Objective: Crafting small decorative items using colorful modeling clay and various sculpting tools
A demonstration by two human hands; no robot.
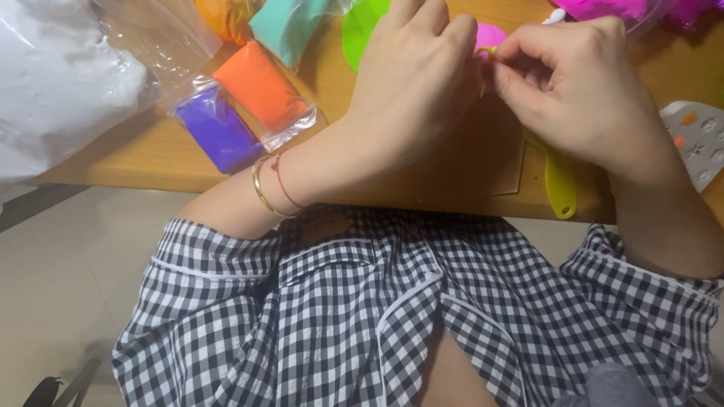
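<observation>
Orange clay point(260, 83) and purple clay point(219, 130) in clear bags, wooden table point(467, 162)

Clear-wrapped purple block point(217, 130) and orange block point(260, 84) lie side by side left, a teal pack point(290, 26) behind.
</observation>
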